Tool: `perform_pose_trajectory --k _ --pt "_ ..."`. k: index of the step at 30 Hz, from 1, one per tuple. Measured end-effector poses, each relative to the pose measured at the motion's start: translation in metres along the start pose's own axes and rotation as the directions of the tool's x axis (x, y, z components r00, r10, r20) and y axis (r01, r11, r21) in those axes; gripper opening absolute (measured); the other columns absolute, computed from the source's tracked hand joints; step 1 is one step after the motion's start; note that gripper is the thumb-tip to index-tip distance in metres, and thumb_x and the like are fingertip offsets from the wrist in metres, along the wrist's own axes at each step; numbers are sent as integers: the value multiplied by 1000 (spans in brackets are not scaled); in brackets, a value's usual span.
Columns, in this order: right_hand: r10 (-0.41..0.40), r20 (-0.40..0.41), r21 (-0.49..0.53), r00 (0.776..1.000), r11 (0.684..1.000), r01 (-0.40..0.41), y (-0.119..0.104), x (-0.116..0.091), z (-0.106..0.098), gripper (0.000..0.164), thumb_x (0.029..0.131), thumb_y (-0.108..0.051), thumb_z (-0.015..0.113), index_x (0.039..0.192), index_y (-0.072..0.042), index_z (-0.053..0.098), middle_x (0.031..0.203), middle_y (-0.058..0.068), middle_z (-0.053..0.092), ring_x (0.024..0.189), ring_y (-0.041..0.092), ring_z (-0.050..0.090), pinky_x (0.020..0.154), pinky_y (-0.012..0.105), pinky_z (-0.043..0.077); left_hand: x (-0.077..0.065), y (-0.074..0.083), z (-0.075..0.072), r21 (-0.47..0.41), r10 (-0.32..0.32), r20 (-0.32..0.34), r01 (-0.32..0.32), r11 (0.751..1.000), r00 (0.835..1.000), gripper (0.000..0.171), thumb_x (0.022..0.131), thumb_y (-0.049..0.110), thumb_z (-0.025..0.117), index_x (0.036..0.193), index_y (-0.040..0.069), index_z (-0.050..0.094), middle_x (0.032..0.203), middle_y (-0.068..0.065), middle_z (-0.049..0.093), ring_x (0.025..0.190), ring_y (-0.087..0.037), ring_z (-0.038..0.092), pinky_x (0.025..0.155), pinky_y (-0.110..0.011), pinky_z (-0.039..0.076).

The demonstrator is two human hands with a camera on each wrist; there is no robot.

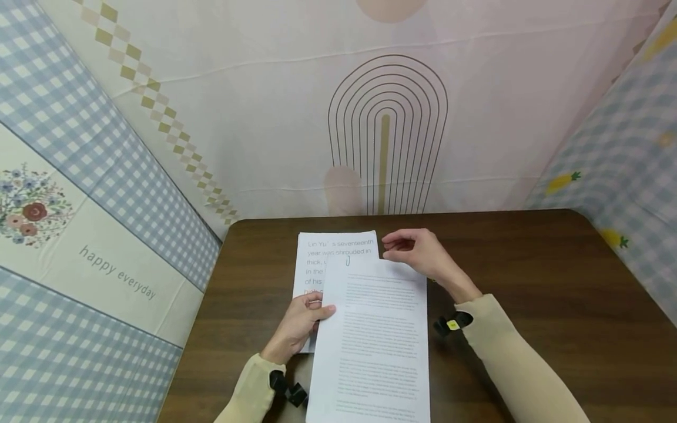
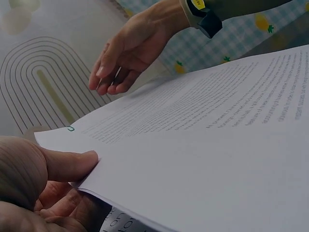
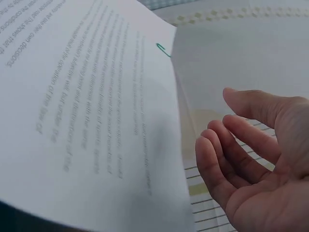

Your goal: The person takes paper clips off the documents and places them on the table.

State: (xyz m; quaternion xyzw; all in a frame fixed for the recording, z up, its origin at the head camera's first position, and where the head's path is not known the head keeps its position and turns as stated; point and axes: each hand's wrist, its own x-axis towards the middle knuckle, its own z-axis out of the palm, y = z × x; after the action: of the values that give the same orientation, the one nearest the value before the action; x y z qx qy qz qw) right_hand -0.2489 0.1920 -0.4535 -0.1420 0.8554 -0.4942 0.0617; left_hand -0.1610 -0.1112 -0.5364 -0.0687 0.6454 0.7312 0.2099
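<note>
My left hand [image 1: 297, 324] pinches the left edge of a clipped stack of printed sheets [image 1: 382, 346], thumb on top and fingers underneath. A green paper clip [image 1: 347, 261] sits on the stack's top edge, also plain in the right wrist view. The stack is raised and slopes in the left wrist view. Beneath it, partly covered, lies a large-print sheet [image 1: 338, 239] on the table. Near the stack's top right corner is my right hand [image 1: 423, 254], its fingers loosely bent, thumb apart from them, holding nothing.
The dark wooden table [image 1: 529, 264] has rounded far corners. A pale cloth with printed arches [image 1: 388, 141] hangs behind it. Checked blue cloth [image 1: 132, 223] hangs at the left, and another with lemon prints [image 1: 624, 176] at the right.
</note>
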Motion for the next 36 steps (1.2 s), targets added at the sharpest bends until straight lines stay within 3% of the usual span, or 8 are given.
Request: perform_pose_trajectory --k 16,22,28,36 --pt "-67 56 -82 996 994 72 -7 18 39 33 91 -5 86 123 -1 79 115 17 81 96 19 70 85 20 55 0 -1 1 14 17 22 -18 1000 1000 26 102 -2 68 126 -9 61 94 1 80 83 -12 78 71 -28 63" --pt "-85 83 -69 993 993 91 -8 21 47 30 93 -5 85 122 1 79 108 14 80 92 16 68 82 20 54 0 -1 2 19 18 18 -19 1000 1000 27 102 -2 69 127 -9 63 89 4 79 81 -10 77 70 -27 62" --pt "-90 106 -85 990 991 99 -10 26 52 23 92 -6 85 115 -4 82 99 7 80 87 12 66 80 21 52 -1 0 3 31 16 17 -16 999 1000 24 102 -1 69 125 -8 64 86 6 76 81 -9 76 70 -27 62" --pt "-89 151 -128 985 986 109 -19 32 55 19 91 -5 86 109 -7 85 104 8 84 89 10 70 83 26 57 -2 1 5 23 20 21 -21 1000 1000 26 102 -1 69 126 -9 63 92 3 79 82 -11 77 71 -28 62"
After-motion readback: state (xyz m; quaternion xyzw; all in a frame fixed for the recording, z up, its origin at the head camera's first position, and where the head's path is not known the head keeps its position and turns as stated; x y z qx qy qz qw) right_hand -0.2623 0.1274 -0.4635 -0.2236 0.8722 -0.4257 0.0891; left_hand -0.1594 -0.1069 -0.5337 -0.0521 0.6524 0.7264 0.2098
